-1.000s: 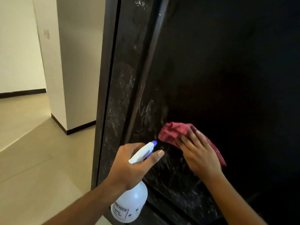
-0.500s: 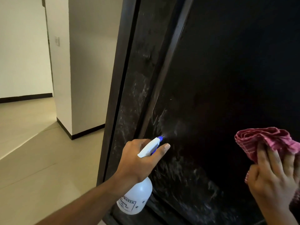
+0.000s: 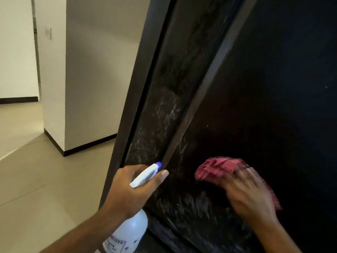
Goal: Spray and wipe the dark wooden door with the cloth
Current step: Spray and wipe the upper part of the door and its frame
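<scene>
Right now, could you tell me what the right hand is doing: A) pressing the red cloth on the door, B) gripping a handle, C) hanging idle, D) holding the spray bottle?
A: the right hand lies spread on the red cloth against the door.

Right hand point(image 3: 249, 196) and red cloth point(image 3: 220, 168), at the frame's right edge half a second ago, now lie further left on the door point(image 3: 273, 88), near the nozzle point(image 3: 158, 164) of the spray bottle point(image 3: 131, 232). The nozzle's mist has gone.
</scene>
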